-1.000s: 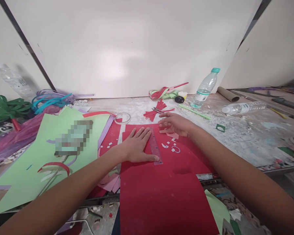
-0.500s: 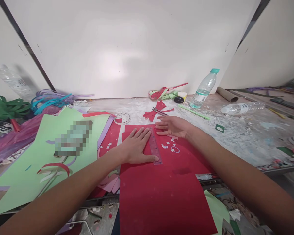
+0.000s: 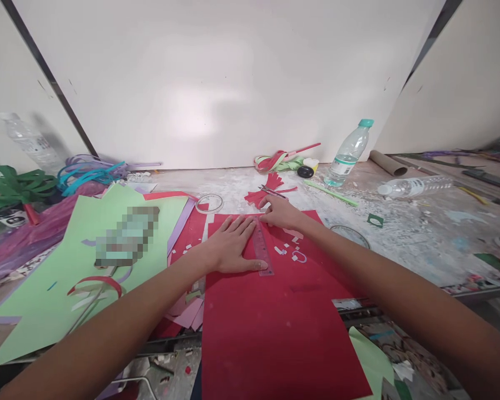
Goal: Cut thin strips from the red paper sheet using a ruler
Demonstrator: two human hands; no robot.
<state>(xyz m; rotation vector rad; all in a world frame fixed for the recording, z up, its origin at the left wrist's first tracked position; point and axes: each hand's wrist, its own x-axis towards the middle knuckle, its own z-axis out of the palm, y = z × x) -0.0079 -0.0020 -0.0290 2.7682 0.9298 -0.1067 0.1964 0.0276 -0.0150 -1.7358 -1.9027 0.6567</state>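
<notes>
A large red paper sheet [image 3: 275, 328] lies in front of me over the bench edge. My left hand [image 3: 229, 247] lies flat on it with fingers spread, its thumb along a clear plastic ruler [image 3: 261, 251]. My right hand [image 3: 280, 214] rests at the ruler's far end, fingers drawn together on the paper's top edge; nothing shows in it. Small white paper bits [image 3: 294, 251] dot the red sheet right of the ruler. Scissors [image 3: 270, 191] lie on red paper cuttings [image 3: 263, 191] just beyond my right hand.
A light green sheet [image 3: 66, 278] lies at the left, with coloured paper strips [image 3: 83, 169] behind it. A tape ring [image 3: 209, 203] sits above the red sheet. One water bottle [image 3: 349, 151] stands and another [image 3: 414, 186] lies at the right, near a cardboard tube [image 3: 386, 162].
My right hand has moved left to the far end of the ruler and its fingers have drawn together. The left hand stays flat on the ruler.
</notes>
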